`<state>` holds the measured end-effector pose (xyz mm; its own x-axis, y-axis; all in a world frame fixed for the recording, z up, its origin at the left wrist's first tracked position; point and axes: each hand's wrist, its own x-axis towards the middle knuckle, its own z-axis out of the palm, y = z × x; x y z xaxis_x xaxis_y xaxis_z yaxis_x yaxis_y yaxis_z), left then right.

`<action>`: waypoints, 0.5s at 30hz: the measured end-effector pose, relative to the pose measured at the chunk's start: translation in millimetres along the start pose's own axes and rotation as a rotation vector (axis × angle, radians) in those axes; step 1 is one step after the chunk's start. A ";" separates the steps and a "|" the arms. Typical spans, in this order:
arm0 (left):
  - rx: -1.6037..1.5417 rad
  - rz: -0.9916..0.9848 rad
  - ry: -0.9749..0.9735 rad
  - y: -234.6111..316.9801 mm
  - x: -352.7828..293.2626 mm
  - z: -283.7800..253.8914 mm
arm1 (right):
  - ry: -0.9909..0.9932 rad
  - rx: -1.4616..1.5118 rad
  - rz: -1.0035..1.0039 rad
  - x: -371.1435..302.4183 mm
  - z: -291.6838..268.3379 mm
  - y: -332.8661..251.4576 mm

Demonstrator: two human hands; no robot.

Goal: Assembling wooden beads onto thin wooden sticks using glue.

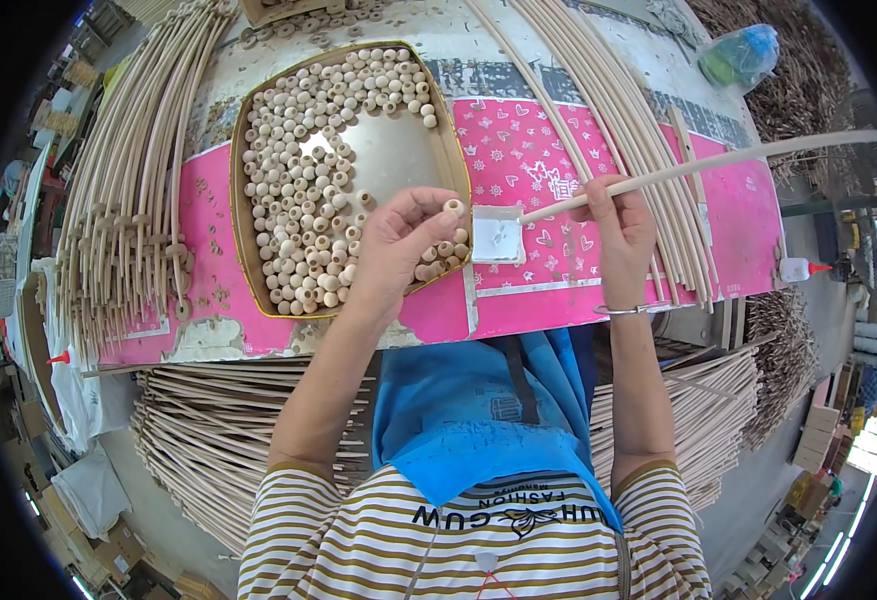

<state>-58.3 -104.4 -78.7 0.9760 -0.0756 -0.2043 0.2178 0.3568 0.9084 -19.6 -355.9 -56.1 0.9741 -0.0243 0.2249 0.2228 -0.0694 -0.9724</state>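
Note:
Between the thumb and fingers of my left hand is a small wooden bead, above the right edge of a box. My right hand grips a long, pale wooden rod near its left end. The rod's tip is at the right side of a small white dish of white glue-like stuff; whether it touches the contents I cannot tell. The shallow, yellow-rimmed box lies to the left, with many loose beads in it.
At the left lies a bundle of rods with wooden rings near their ends. Plain rods lie right of the dish on the pink-covered table. A glue bottle is at the right edge; a bagged bundle sits far right. More rods are stacked below the table.

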 end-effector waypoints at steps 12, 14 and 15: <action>0.093 0.049 -0.046 -5.9 3.3 33.3 | 0.023 0.185 -0.148 -3.8 4.9 -45.0; 0.158 0.061 -0.040 -7.2 4.3 35.5 | 0.018 0.175 -0.151 -5.2 6.1 -43.0; 0.147 0.055 -0.054 -6.9 3.9 36.6 | 0.009 0.165 -0.152 -6.1 6.2 -41.1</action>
<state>-55.9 -141.2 -72.4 0.9843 -0.1113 -0.1367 0.1587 0.2222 0.9620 -34.5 -346.7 -17.9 0.9285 -0.0348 0.3696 0.3712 0.0913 -0.9241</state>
